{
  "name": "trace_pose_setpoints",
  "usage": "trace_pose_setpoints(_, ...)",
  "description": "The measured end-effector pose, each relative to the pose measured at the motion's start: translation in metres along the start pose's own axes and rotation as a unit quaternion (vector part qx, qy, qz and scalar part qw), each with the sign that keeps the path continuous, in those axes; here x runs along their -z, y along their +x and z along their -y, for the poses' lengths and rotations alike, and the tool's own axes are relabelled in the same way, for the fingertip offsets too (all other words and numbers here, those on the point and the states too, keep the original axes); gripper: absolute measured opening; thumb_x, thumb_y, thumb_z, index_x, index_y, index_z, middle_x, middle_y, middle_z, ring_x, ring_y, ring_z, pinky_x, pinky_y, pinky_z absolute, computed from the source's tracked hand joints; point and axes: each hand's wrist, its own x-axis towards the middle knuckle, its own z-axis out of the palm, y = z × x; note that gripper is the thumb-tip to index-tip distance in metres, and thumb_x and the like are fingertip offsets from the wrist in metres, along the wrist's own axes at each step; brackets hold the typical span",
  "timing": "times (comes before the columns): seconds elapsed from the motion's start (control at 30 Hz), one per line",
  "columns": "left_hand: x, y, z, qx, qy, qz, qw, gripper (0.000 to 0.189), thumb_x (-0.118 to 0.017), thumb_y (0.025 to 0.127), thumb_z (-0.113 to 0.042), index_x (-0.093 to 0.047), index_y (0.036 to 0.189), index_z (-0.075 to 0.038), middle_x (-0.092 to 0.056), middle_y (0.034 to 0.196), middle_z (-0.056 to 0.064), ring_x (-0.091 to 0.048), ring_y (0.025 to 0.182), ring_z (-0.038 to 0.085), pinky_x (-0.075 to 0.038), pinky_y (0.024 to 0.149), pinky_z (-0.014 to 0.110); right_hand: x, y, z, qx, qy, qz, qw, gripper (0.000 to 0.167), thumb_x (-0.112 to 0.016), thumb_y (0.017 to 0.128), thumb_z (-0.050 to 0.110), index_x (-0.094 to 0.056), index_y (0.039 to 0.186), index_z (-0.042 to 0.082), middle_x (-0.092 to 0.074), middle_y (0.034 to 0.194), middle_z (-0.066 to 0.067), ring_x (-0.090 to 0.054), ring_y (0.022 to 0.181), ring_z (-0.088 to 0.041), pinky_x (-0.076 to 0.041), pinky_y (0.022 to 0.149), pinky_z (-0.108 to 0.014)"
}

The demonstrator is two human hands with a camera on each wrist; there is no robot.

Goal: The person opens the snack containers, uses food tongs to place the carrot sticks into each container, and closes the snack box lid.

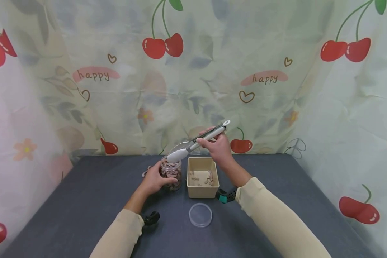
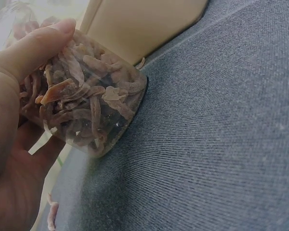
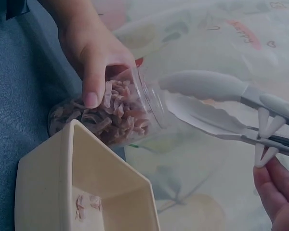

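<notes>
A clear jar (image 1: 174,176) full of brownish dried strips stands on the dark table, and my left hand (image 1: 154,179) grips it round its side. My right hand (image 1: 216,145) holds grey-and-white tongs (image 3: 207,103) by their handles, up and to the right of the jar. The tongs' white tips (image 1: 177,156) are at the jar's open mouth, apart, with no strip seen between them. Right of the jar sits a beige rectangular box (image 1: 190,191) with a few strips (image 1: 209,179) on its bottom. In the left wrist view the jar's contents (image 2: 82,91) show through the wall.
A round clear lid (image 1: 200,215) lies on the table in front of the box. Some loose strips (image 2: 53,214) lie beside the jar on its left. A patterned curtain (image 1: 193,89) hangs behind the table (image 1: 93,200).
</notes>
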Motion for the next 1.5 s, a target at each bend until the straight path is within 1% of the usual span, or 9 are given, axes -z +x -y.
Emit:
trace_pose_setpoints(0.2,0.001,0.000,0.000,0.004,0.004,-0.001,1.0000,0.090,-0.088,0.070,-0.035,-0.043,0.143,-0.005,-0.051,0.136,0.020,-0.048,0.122,0.035,-0.036,0.100,0.051,0.003,-0.001,0.001,0.006,0.019,-0.003,0.9998,0.048,-0.074,0.082,-0.004,-0.045,0.120,-0.007,-0.063,0.114,-0.023,-0.066,0.084,-0.013,-0.054,0.073,-0.028)
trace_pose_setpoints(0.37,0.000,-0.001,0.000,0.007,0.010,0.002,0.9999,0.090,-0.088,0.071,-0.037,-0.043,0.143,-0.007,-0.051,0.136,0.020,-0.048,0.122,0.035,-0.036,0.100,0.052,0.007,-0.002,0.002,0.016,0.012,-0.017,0.9997,0.044,-0.075,0.081,-0.003,-0.048,0.116,-0.004,-0.065,0.111,-0.021,-0.065,0.084,-0.013,-0.054,0.072,-0.027)
trace_pose_setpoints(0.67,0.002,0.001,-0.001,0.015,0.015,0.004,0.9998,0.093,-0.087,0.071,-0.041,-0.041,0.145,-0.008,-0.051,0.136,0.019,-0.048,0.121,0.035,-0.036,0.099,0.053,0.026,0.000,0.005,0.017,0.004,-0.019,0.9997,0.045,-0.075,0.083,0.001,-0.048,0.118,-0.001,-0.065,0.110,-0.015,-0.065,0.091,-0.014,-0.053,0.076,-0.027)
trace_pose_setpoints(0.83,0.003,0.001,-0.002,0.015,0.020,0.005,0.9997,0.093,-0.086,0.071,-0.042,-0.041,0.145,-0.008,-0.049,0.139,0.020,-0.047,0.124,0.036,-0.035,0.100,0.054,0.040,0.001,0.005,0.021,-0.004,-0.018,0.9996,0.044,-0.075,0.083,-0.001,-0.048,0.118,-0.004,-0.064,0.113,-0.020,-0.064,0.092,-0.014,-0.053,0.076,-0.026)
trace_pose_setpoints(1.0,0.002,0.000,-0.003,0.016,0.018,0.007,0.9997,0.093,-0.086,0.072,-0.041,-0.040,0.146,-0.008,-0.048,0.140,0.021,-0.045,0.126,0.037,-0.035,0.101,0.054,0.053,0.000,0.002,0.009,-0.011,-0.014,0.9998,0.047,-0.073,0.083,-0.003,-0.044,0.120,-0.004,-0.061,0.120,-0.025,-0.066,0.093,-0.013,-0.052,0.078,-0.025)
trace_pose_setpoints(1.1,0.002,-0.001,-0.004,0.018,0.018,0.008,0.9996,0.094,-0.086,0.072,-0.040,-0.039,0.146,-0.007,-0.047,0.140,0.021,-0.045,0.126,0.037,-0.035,0.100,0.054,0.060,-0.002,-0.002,0.004,-0.015,-0.004,0.9999,0.049,-0.072,0.083,-0.005,-0.042,0.122,-0.007,-0.059,0.123,-0.026,-0.066,0.100,-0.020,-0.051,0.081,-0.024)
trace_pose_setpoints(1.27,0.002,-0.001,-0.004,0.018,0.020,0.009,0.9996,0.094,-0.086,0.072,-0.041,-0.039,0.146,-0.006,-0.047,0.140,0.022,-0.046,0.126,0.038,-0.036,0.100,0.054,0.071,-0.007,-0.007,-0.001,-0.030,0.028,0.9992,0.054,-0.070,0.083,-0.008,-0.038,0.127,-0.009,-0.054,0.129,-0.028,-0.057,0.114,-0.038,-0.050,0.081,-0.022)
trace_pose_setpoints(1.4,0.002,-0.001,-0.004,0.021,0.018,0.009,0.9996,0.094,-0.086,0.072,-0.040,-0.039,0.147,-0.006,-0.046,0.141,0.022,-0.045,0.126,0.038,-0.036,0.100,0.054,0.078,-0.010,-0.011,-0.008,-0.063,0.064,0.9959,0.060,-0.070,0.084,-0.007,-0.035,0.132,-0.009,-0.052,0.132,-0.028,-0.054,0.117,-0.042,-0.050,0.079,-0.022)
trace_pose_setpoints(1.5,0.001,-0.002,-0.005,0.024,0.016,0.010,0.9995,0.094,-0.086,0.072,-0.040,-0.039,0.147,-0.006,-0.046,0.142,0.022,-0.045,0.127,0.038,-0.036,0.100,0.053,0.081,-0.010,-0.014,-0.013,-0.070,0.095,0.9929,0.062,-0.070,0.083,-0.008,-0.033,0.133,-0.009,-0.051,0.132,-0.029,-0.053,0.117,-0.045,-0.050,0.078,-0.022)
